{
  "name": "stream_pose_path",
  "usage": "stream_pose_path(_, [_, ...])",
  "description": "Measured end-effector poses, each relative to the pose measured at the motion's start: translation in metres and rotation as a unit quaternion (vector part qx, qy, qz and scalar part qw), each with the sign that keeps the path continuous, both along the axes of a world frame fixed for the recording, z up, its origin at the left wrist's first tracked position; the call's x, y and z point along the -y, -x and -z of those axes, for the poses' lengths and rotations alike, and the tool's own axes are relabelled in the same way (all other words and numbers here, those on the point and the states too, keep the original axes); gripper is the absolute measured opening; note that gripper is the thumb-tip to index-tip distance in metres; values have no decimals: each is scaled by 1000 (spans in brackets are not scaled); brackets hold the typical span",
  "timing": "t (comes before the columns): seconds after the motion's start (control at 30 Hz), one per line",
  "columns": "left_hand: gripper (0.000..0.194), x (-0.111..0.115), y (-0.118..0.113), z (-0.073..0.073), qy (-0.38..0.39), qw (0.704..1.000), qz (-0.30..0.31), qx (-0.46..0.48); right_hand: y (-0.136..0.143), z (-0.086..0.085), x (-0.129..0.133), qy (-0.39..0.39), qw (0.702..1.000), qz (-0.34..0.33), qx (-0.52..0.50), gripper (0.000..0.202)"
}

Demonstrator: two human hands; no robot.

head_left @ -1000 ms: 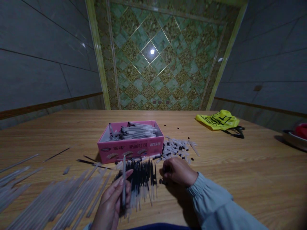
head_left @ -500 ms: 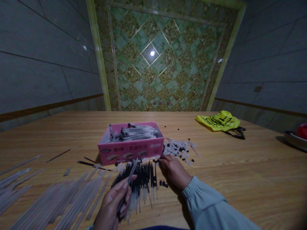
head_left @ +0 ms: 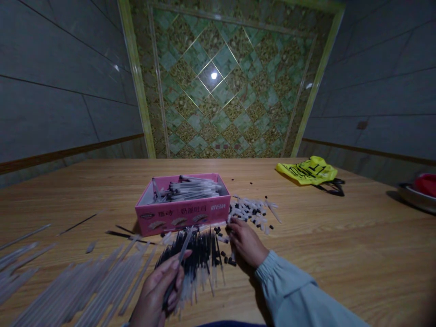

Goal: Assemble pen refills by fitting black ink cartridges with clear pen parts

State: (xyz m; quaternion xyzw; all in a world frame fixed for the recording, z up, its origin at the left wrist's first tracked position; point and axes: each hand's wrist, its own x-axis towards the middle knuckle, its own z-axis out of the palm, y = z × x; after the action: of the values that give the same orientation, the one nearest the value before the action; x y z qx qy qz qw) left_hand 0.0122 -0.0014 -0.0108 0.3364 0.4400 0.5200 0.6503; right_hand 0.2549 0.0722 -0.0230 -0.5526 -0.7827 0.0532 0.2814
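Observation:
My left hand (head_left: pixel 162 287) is closed round a pen (head_left: pixel 180 261), which points up and away over a pile of black-tipped refills (head_left: pixel 200 250). To its right, my right hand (head_left: pixel 245 241) has its fingers bent together at the near left edge of a heap of small white and black parts (head_left: pixel 250 210). What its fingertips hold, if anything, is too small to tell. Just beyond both hands stands a pink box (head_left: pixel 184 218) with assembled pens (head_left: pixel 194 188) inside. Small black caps (head_left: pixel 231 262) lie between the refills and my right hand.
Clear tubes (head_left: pixel 102 286) lie in rows at the left of the wooden table (head_left: pixel 323 240), with a few dark refills (head_left: pixel 119 234) beyond them. A yellow bag (head_left: pixel 308 171) lies at the back right. A bowl (head_left: pixel 413 197) with something red sits at the right edge.
My right hand has shifted slightly away from the black caps toward the small parts, and more caps show beside the refills. My left hand still holds the pen. The view has turned slightly.

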Motion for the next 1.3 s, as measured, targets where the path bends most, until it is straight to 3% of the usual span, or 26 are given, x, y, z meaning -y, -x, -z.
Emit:
stream_pose_path(0.3, [49, 1, 1, 0, -2, 1000, 3, -16, 2, -9, 1, 4, 997, -16, -75, 15])
stream_pose_path(0.4, [52, 1, 3, 4, -14, 998, 9, -59, 9, -13, 6, 20, 975, -8, -222, 5])
stream_pose_path(0.43, [52, 0, 3, 5, -25, 996, 5, -87, 14, -14, 8, 39, 957, -13, -287, 1])
stream_pose_path(0.5, [50, -2, 5, 6, -65, 985, -14, -159, 25, -15, 12, 106, 905, -44, -409, 21])
stream_pose_path(0.57, [45, -5, 7, 5, -114, 966, -30, -232, 34, -16, 16, 195, 836, -94, -504, 35])
stream_pose_path(0.67, [41, -7, 8, 2, -153, 939, -26, -307, 40, -18, 21, 285, 726, -160, -605, 34])
stream_pose_path(0.73, [42, -7, 9, 1, -163, 926, -17, -339, 40, -19, 23, 295, 701, -173, -626, 43])
stream_pose_path(0.87, [43, -7, 9, 1, -187, 911, -11, -366, 41, -15, 23, 270, 722, -164, -616, 46])
stream_pose_path(1.03, [40, -6, 8, -3, -201, 899, -16, -390, 41, -11, 20, 165, 826, -125, -524, 23])
stream_pose_path(1.13, [39, -5, 8, -3, -207, 891, -22, -404, 39, -14, 21, 91, 875, -143, -454, 16])
stream_pose_path(1.3, [33, -4, 9, -2, -206, 891, -25, -403, 34, -18, 22, 81, 881, -174, -431, 19])
